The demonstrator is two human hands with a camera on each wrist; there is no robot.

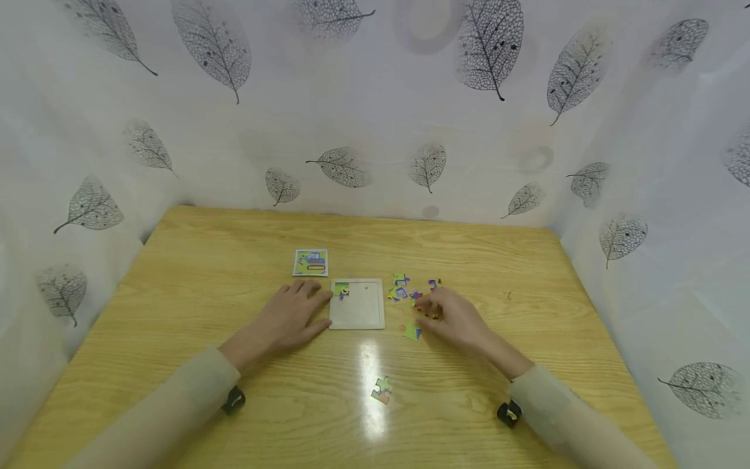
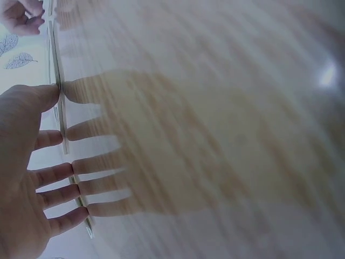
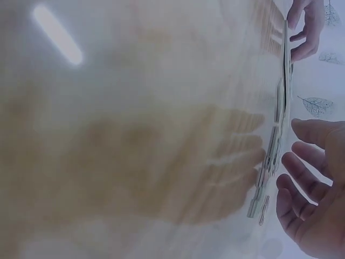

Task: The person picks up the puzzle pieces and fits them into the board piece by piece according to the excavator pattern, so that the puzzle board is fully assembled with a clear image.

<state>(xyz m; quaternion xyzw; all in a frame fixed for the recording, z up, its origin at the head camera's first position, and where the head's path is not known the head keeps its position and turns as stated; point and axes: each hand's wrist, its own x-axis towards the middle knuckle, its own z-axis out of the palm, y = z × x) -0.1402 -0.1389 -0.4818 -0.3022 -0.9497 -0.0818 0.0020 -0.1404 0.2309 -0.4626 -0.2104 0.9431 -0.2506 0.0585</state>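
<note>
A pale square puzzle tray (image 1: 362, 315) lies on the table, with a colourful piece (image 1: 341, 289) in its upper left corner. My left hand (image 1: 291, 315) rests at the tray's left side, thumb and index finger touching its edge. In the left wrist view the fingers of this hand (image 2: 27, 172) are spread and hold nothing. To the tray's right, my right hand (image 1: 454, 316) hovers over loose jigsaw pieces (image 1: 400, 288), partly hiding some. Its fingers (image 3: 304, 186) are loosely bent and apart from the thumb, with nothing between them. A green piece (image 1: 411, 332) lies beside the right thumb.
Behind the left hand lies a small picture card (image 1: 311, 262) showing a vehicle. Nearer me, a green and orange jigsaw piece (image 1: 382, 391) lies alone on the wooden table (image 1: 281, 417). A leaf-patterned curtain (image 1: 375, 117) closes off the back and sides.
</note>
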